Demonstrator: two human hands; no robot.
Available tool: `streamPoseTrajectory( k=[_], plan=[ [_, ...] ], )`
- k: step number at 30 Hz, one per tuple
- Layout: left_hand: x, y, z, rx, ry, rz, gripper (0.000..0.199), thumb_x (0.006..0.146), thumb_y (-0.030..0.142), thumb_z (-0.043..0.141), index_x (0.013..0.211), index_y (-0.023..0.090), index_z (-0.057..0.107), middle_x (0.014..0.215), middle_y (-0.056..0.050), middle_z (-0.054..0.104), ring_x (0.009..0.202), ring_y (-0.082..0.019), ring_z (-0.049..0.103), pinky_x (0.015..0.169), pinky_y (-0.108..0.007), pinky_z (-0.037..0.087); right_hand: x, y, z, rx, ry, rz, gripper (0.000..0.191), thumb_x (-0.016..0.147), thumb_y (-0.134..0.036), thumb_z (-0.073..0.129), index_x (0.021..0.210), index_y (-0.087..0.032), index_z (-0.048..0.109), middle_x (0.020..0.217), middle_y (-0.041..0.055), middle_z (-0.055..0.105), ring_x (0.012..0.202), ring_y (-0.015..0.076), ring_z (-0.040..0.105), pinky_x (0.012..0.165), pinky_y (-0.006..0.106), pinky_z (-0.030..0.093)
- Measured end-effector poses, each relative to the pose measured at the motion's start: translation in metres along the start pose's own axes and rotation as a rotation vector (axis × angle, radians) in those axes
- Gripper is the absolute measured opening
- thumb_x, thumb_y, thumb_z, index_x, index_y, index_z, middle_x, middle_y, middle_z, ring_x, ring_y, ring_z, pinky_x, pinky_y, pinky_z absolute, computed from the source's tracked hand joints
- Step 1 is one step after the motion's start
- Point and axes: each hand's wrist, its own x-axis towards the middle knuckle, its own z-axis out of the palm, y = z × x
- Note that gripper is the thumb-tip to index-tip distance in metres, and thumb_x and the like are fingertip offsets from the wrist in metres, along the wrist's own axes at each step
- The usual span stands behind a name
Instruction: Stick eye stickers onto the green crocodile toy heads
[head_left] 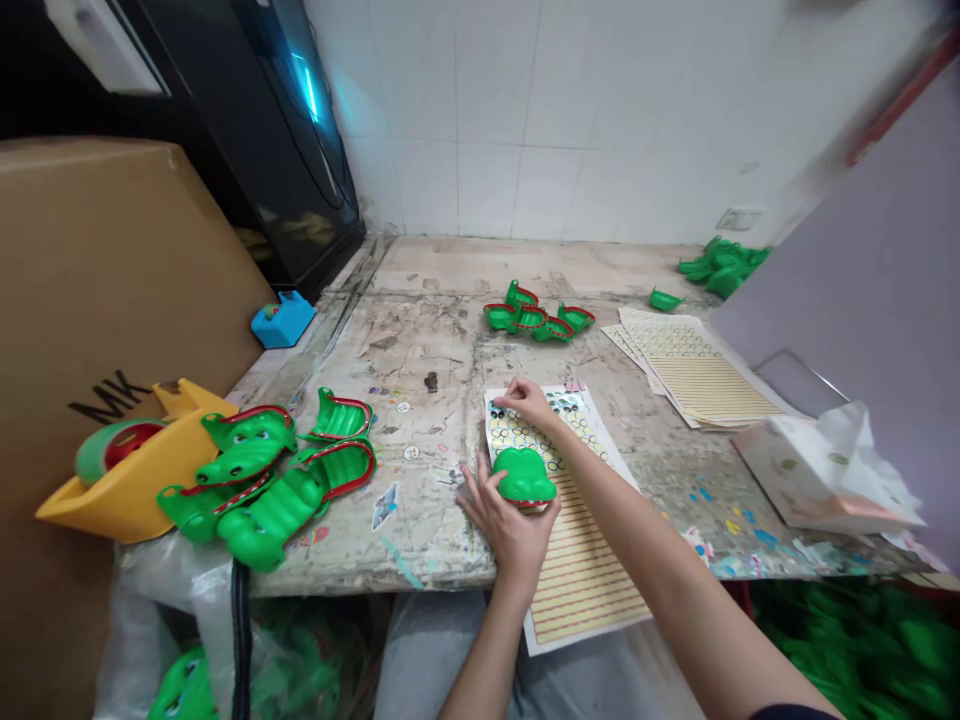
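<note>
Green toy head [523, 474] held in half-curled left hand [517, 535]. Sticker sheet [583, 570] picked at by pinched right hand [529, 402]; catch unclear. Peeling seems under way; soft pull needed.

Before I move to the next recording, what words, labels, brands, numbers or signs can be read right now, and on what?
"MK": in black on the cardboard box.
Pink mark at the top edge of the sticker sheet: too small to read.
Stickers on the tabletop: any print too small or blurred to read.
</note>
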Motion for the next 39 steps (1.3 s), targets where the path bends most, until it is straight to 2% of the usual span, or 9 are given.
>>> streamPoseTrajectory(
  k=[3, 7, 12, 15, 19, 23, 26, 33, 39],
  plan=[
    [0.000, 0.001, -0.001, -0.014, -0.006, 0.002, 0.057, 0.066, 0.043, 0.070, 0.107, 0.017, 0.040, 0.136, -0.023, 0.043, 0.140, -0.035, 0.018, 0.108, -0.064, 0.019, -0.008, -0.010, -0.009, 0.026, 0.039, -0.018, 0.048, 0.066, -0.066, 0.060, 0.065, -0.021, 0.040, 0.057, -0.0017, 0.051, 0.060, 0.0148, 0.047, 0.060, 0.027, 0.034],
    [0.000, 0.002, -0.002, -0.023, -0.024, -0.010, 0.057, 0.065, 0.044, 0.071, 0.105, 0.016, 0.041, 0.136, -0.023, 0.043, 0.140, -0.037, 0.018, 0.107, -0.066, 0.019, -0.020, -0.033, -0.014, -0.491, 0.224, -0.279, 0.031, 0.076, -0.045, 0.061, 0.067, -0.019, 0.049, 0.069, 0.0053, 0.061, 0.081, 0.0213, 0.050, 0.077, 0.034, 0.031],
    [-0.001, 0.000, 0.000, -0.034, -0.030, -0.011, 0.060, 0.067, 0.047, 0.069, 0.109, 0.016, 0.040, 0.138, -0.023, 0.041, 0.141, -0.035, 0.017, 0.109, -0.065, 0.018, -0.028, -0.064, 0.000, -0.986, -0.045, -0.643, 0.006, 0.083, -0.017, 0.050, 0.080, -0.017, 0.056, 0.085, 0.0091, 0.065, 0.092, 0.0226, 0.046, 0.080, 0.035, 0.025],
    [-0.001, 0.000, 0.001, -0.039, -0.036, -0.010, 0.060, 0.068, 0.048, 0.068, 0.110, 0.017, 0.040, 0.139, -0.022, 0.041, 0.141, -0.034, 0.016, 0.109, -0.065, 0.017, -0.031, -0.072, 0.004, -1.022, -0.124, -0.635, 0.004, 0.081, -0.021, 0.056, 0.081, -0.017, 0.056, 0.084, 0.0089, 0.064, 0.091, 0.0233, 0.045, 0.077, 0.034, 0.025],
    [-0.001, 0.000, 0.001, -0.049, -0.046, -0.017, 0.059, 0.067, 0.049, 0.068, 0.109, 0.016, 0.040, 0.140, -0.023, 0.040, 0.141, -0.035, 0.017, 0.109, -0.065, 0.017, -0.034, -0.060, -0.002, -0.974, -0.098, -0.594, 0.018, 0.084, -0.035, 0.058, 0.078, -0.017, 0.056, 0.078, 0.0071, 0.063, 0.088, 0.0223, 0.046, 0.077, 0.034, 0.024],
    [-0.001, 0.000, 0.001, -0.051, -0.043, -0.024, 0.058, 0.067, 0.047, 0.069, 0.107, 0.016, 0.041, 0.138, -0.023, 0.042, 0.140, -0.035, 0.018, 0.108, -0.065, 0.019, -0.028, -0.039, 0.000, -1.051, -0.115, -0.702, 0.022, 0.095, -0.025, 0.039, 0.086, -0.019, 0.059, 0.086, 0.0071, 0.064, 0.088, 0.0198, 0.046, 0.080, 0.033, 0.024],
    [-0.002, 0.001, 0.001, -0.057, -0.027, -0.029, 0.056, 0.066, 0.045, 0.069, 0.106, 0.016, 0.042, 0.138, -0.023, 0.042, 0.140, -0.035, 0.019, 0.108, -0.065, 0.020, -0.015, -0.035, 0.010, -1.080, -0.200, -0.757, 0.018, 0.091, -0.016, 0.042, 0.088, -0.018, 0.059, 0.091, 0.0077, 0.065, 0.089, 0.0196, 0.046, 0.081, 0.033, 0.024],
    [0.000, 0.003, 0.003, -0.052, -0.006, -0.051, 0.057, 0.065, 0.045, 0.070, 0.106, 0.016, 0.043, 0.144, -0.024, 0.032, 0.141, -0.036, 0.016, 0.108, -0.064, 0.020, 0.008, -0.072, 0.021, -0.984, -0.423, -0.619, 0.011, 0.070, -0.024, 0.064, 0.076, -0.015, 0.060, 0.081, 0.0087, 0.066, 0.088, 0.0226, 0.049, 0.076, 0.033, 0.027],
    [-0.002, 0.000, 0.006, -0.065, 0.017, -0.021, 0.061, 0.064, 0.043, 0.072, 0.108, 0.017, 0.040, 0.144, -0.023, 0.034, 0.141, -0.035, 0.014, 0.109, -0.064, 0.019, -0.002, -0.107, 0.027, -0.547, -0.215, -0.086, 0.030, 0.058, -0.040, 0.076, 0.068, -0.017, 0.057, 0.064, 0.0003, 0.061, 0.073, 0.0182, 0.053, 0.065, 0.027, 0.031]
  ],
)
